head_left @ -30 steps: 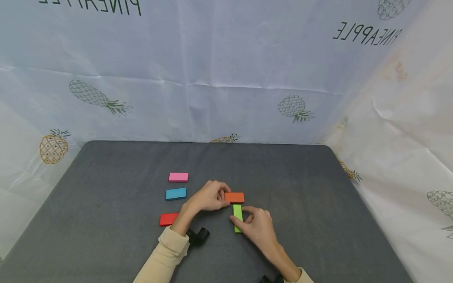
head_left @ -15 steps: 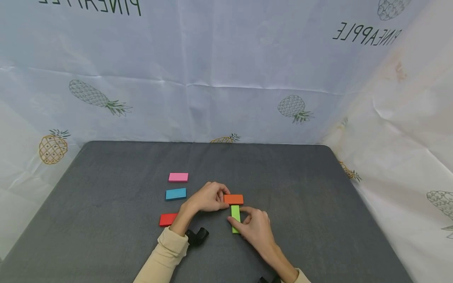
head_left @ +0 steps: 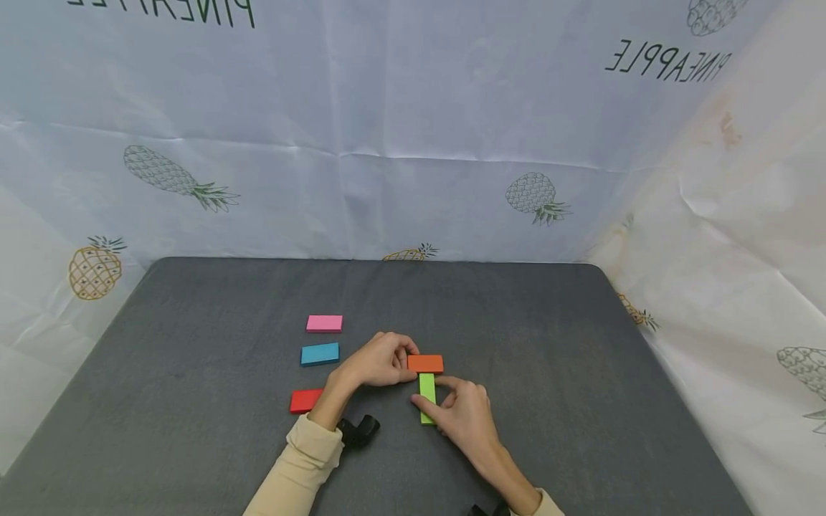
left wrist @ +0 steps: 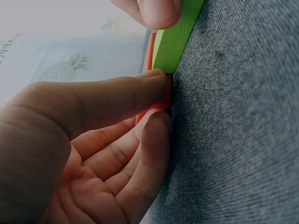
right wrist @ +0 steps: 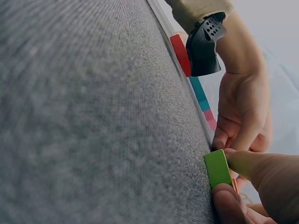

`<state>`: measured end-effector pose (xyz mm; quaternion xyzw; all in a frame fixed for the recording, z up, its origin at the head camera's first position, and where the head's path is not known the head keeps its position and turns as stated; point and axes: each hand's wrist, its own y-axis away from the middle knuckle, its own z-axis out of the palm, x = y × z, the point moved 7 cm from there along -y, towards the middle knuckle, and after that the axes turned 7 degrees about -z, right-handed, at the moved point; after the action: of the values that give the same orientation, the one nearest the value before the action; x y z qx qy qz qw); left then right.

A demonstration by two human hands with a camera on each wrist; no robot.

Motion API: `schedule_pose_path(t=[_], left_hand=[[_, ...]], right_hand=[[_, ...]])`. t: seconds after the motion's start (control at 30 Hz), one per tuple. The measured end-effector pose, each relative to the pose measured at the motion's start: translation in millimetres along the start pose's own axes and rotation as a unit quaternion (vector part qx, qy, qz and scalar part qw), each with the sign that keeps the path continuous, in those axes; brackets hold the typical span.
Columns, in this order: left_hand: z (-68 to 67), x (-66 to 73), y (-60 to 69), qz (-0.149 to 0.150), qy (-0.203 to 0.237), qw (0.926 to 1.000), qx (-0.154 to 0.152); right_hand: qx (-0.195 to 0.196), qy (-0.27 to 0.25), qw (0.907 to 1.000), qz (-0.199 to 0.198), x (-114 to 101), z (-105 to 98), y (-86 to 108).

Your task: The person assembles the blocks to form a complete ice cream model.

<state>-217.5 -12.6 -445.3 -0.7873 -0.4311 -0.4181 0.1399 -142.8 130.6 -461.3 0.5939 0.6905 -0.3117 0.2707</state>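
The orange block [head_left: 425,363] lies crosswise on the dark table, its left end pinched between thumb and fingers of the left hand [head_left: 381,360]. Directly below it, lengthwise, lies the green block [head_left: 427,389], its far end against the orange one's near side. The right hand [head_left: 470,419] holds the green block between thumb and fingers. In the left wrist view the left thumb tip is at the corner where green block [left wrist: 175,42] and orange block [left wrist: 164,95] meet. The right wrist view shows the green block's end face [right wrist: 217,168] between right thumb and finger.
Left of the hands lie a pink block [head_left: 325,324], a blue block [head_left: 320,354] and a red block [head_left: 305,400] partly behind the left wrist. A black wrist device [head_left: 361,431] is on the left arm. A pineapple-print cloth [head_left: 413,143] hangs behind the table.
Both hands have moved the orange and green blocks slightly left, the orange one also a little nearer. The pink, blue and red blocks have stayed in place.
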Motion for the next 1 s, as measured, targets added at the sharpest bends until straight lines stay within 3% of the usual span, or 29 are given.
schedule_pose_path(t=[1.0], left_hand=[[0.9,-2.6,-0.4,0.004,0.012,0.9998,-0.012]], right_hand=[[0.001,0.008,1.0000,-0.004,-0.3,-2.5,-0.4]])
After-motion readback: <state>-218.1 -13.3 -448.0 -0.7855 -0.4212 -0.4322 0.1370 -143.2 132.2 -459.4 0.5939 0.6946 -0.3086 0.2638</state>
